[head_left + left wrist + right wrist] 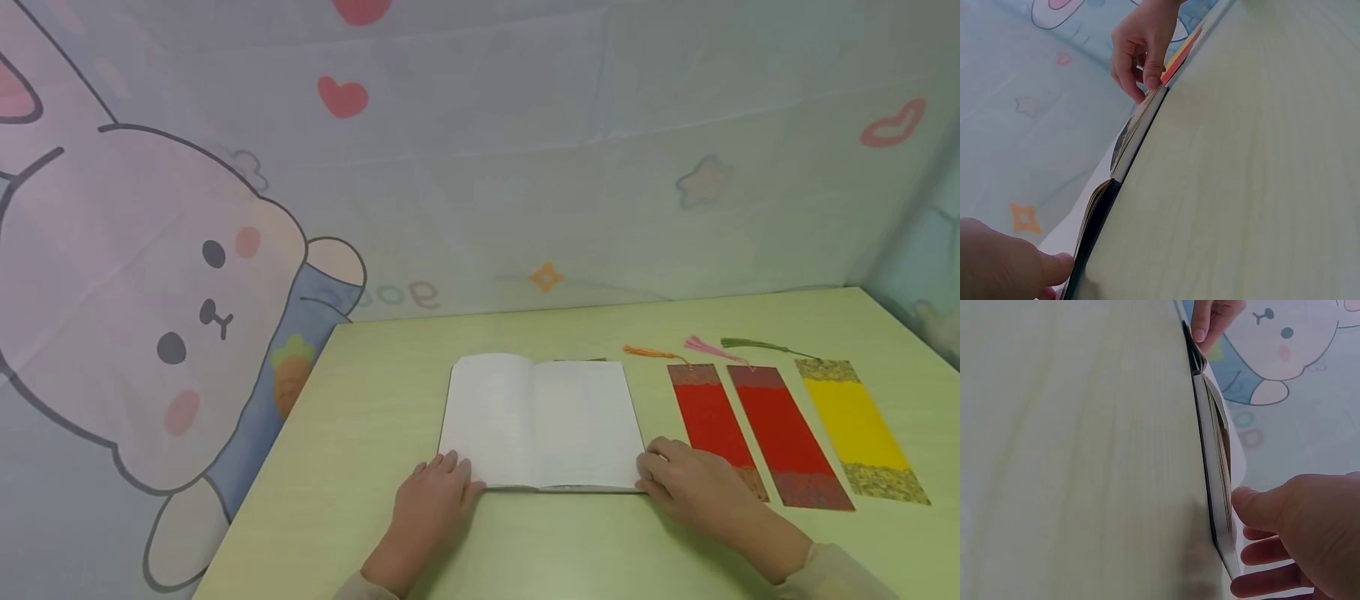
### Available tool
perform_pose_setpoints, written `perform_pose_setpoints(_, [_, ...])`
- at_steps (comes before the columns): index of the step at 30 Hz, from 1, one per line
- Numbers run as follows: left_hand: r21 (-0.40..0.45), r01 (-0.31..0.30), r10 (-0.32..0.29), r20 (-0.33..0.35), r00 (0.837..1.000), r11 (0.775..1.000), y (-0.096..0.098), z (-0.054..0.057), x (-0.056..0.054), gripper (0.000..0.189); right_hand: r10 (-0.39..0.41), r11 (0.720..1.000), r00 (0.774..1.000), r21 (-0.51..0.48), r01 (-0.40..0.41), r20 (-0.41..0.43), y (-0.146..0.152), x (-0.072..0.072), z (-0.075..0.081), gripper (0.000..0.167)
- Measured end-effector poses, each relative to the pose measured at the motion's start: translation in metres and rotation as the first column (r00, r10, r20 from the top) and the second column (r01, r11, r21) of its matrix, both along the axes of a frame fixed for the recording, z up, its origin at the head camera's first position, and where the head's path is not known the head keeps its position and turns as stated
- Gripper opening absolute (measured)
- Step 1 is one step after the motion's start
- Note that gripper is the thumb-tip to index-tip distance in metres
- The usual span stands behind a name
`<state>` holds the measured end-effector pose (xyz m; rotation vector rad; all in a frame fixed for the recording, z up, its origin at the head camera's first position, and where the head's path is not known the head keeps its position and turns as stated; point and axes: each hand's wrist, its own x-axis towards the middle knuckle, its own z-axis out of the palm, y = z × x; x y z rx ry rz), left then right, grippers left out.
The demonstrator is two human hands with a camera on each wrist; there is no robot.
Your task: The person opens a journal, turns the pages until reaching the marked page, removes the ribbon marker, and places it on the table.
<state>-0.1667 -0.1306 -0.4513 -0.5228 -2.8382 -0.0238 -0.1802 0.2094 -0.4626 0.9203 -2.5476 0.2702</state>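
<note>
An open book (585, 425) lies on the table with pale pages facing up and its dark cover edge (1207, 481) against the tabletop. At its lower left corner, my left hand (433, 498) grips the book, fingers over the page side and thumb along the near edge. My right hand (693, 485) holds the lower right corner; in the right wrist view its thumb (1254, 503) meets the page edges while the other fingers sit around the corner. Seen from the left wrist, the stacked pages (1135, 134) bulge on either side of the spine.
Right of the book lie two red bookmarks (708, 417) (791, 437) and a yellow bookmark (855, 421), each with a tassel. The right hand overlaps the nearest red one. A bit of green cord (585, 360) shows behind the book. A printed cloth (480, 192) hangs behind the table.
</note>
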Motion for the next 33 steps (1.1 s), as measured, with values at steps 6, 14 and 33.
perform_pose_setpoints(6, [0.045,0.019,-0.018,-0.024,1.0,0.999,-0.004,-0.007,0.001,0.028,-0.008,0.999,0.997,0.046,0.005,0.082,0.0,0.001,-0.001,0.023])
perform_pose_setpoints(14, [0.078,0.011,-0.011,0.003,1.0,0.997,-0.004,-0.011,0.0,0.033,0.015,0.999,0.999,0.042,-0.017,0.038,0.002,-0.001,-0.003,0.027])
perform_pose_setpoints(33, [0.075,0.029,-0.029,0.002,1.0,0.997,-0.002,-0.011,-0.001,0.027,0.036,0.999,0.999,0.003,-0.036,-0.005,0.001,0.0,0.002,0.028])
